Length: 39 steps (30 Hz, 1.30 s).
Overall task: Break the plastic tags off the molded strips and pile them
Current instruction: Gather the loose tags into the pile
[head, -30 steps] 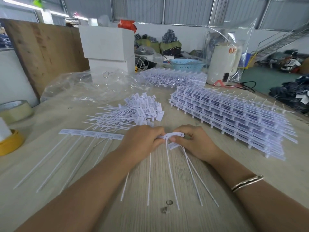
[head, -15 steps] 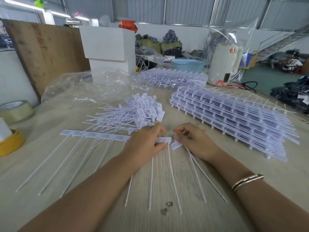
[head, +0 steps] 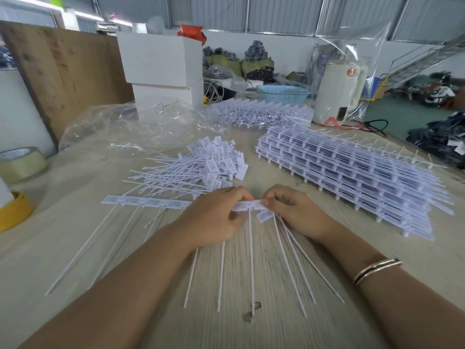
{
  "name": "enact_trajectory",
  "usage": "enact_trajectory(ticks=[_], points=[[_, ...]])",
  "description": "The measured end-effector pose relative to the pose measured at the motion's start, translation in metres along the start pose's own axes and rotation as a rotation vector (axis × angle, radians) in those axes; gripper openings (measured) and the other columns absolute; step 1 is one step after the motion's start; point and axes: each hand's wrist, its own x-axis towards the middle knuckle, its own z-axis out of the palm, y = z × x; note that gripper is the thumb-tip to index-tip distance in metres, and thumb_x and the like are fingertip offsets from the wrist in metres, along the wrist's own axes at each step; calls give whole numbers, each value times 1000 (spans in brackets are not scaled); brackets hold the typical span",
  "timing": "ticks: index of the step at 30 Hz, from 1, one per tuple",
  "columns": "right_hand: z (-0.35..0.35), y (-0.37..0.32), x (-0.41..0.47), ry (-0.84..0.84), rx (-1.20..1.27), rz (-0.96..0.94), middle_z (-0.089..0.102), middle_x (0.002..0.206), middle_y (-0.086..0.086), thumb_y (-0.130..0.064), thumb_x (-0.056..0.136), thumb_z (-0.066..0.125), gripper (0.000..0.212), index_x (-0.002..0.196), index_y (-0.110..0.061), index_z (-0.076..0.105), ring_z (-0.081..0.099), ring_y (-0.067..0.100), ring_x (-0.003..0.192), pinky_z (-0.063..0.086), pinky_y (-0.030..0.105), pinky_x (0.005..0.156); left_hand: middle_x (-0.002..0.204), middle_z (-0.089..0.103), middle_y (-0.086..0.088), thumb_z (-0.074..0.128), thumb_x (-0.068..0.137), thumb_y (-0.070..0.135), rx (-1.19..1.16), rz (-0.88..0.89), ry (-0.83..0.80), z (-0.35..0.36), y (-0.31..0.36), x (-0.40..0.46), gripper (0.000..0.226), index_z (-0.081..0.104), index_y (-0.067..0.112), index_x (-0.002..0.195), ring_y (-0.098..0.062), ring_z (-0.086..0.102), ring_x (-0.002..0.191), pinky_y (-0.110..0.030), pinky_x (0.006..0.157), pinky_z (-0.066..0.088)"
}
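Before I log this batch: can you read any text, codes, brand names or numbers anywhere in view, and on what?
Nothing is legible.
Loose tags in the pile: printed lines, too small and blurred to read.
Strip held by the left hand and right hand: faint print, unreadable.
White appliance: round reddish mark, blurred.
Stacked strips: dark print, unreadable.

text: none legible | tags [head: 219, 162]: print too small to read

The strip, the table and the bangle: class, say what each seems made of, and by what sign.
Strip: white moulded plastic, matte; thin tails all alike.
Table: probably pale wood or wood-look laminate; straight grain lines show.
Bangle: likely metal; it gleams silver, with a dark band.
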Motion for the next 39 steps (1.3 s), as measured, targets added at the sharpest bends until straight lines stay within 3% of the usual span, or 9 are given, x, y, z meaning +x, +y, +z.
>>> enact_trajectory(ticks=[3, 7, 10, 12, 21, 27, 30, 34, 39], points=[[0, -3, -2, -9, 17, 1, 62, 91, 9, -34, 86, 61, 25, 82, -10, 65, 55, 16, 85, 30, 55, 102, 92, 59, 12, 58, 87, 24, 21, -3, 83, 5, 1, 3, 16, 56, 28, 103, -8, 54, 77, -31, 66, 45], [1, -6, -4, 0, 31, -13, 65, 88, 8, -32, 80, 70, 18, 83, -15, 67, 57, 20, 87, 35, 52, 99, 74, 60, 8, 64, 86, 25, -21, -5, 157, 10, -2, 3, 7, 62, 26, 93, -10, 54, 65, -30, 58, 41], [0, -7, -4, 19, 89, -41, 65, 82, 14, -23, 79, 73, 7, 78, -18, 67, 55, 27, 75, 42, 39, 79, 68, 58, 7, 65, 87, 24, -25, -3, 174, 13, -2, 3, 9, 65, 24, 95, -8, 50, 59, -25, 53, 34], [0, -7, -3, 35, 80, -52, 65, 79, 14, -20, 79, 74, 7, 75, -22, 67, 56, 29, 74, 42, 38, 75, 70, 60, 6, 64, 87, 24, -35, -4, 180, 14, -1, 3, 11, 65, 24, 97, -9, 52, 60, -26, 54, 37], [0, 1, 0, 101, 53, -32, 64, 86, 16, -31, 74, 75, 7, 72, -35, 70, 57, 24, 86, 38, 55, 95, 67, 57, 6, 62, 89, 27, -25, 20, 227, 17, 0, 2, 11, 64, 21, 98, -15, 53, 60, -31, 58, 42], [-1, -1, 0, 146, 19, -62, 67, 77, 7, -25, 78, 73, 9, 71, -29, 69, 56, 14, 82, 33, 57, 99, 68, 63, 1, 60, 90, 28, -83, 13, 235, 18, 0, 3, 10, 62, 20, 95, -18, 58, 61, -35, 59, 48], [0, -3, -1, 192, 26, -92, 68, 71, 1, -20, 79, 73, 8, 71, -18, 71, 55, 12, 82, 39, 49, 94, 63, 61, 1, 59, 91, 32, -182, -4, 256, 18, 3, 2, 11, 63, 22, 91, -18, 57, 58, -35, 56, 45], [-2, -5, -3, 124, 324, -7, 67, 79, 18, -12, 83, 69, 12, 77, -1, 66, 63, 25, 68, 54, 42, 72, 77, 70, -1, 60, 90, 31, -214, 24, 235, 18, 7, 2, 13, 63, 19, 95, -19, 64, 67, -41, 64, 51], [-4, -1, -2, 95, 534, 13, 59, 62, -1, -4, 85, 61, 14, 71, -7, 60, 54, 9, 58, 48, 20, 57, 75, 68, -2, 59, 91, 30, -262, 45, 261, 19, 12, 4, 14, 63, 18, 95, -22, 63, 68, -39, 64, 48]])
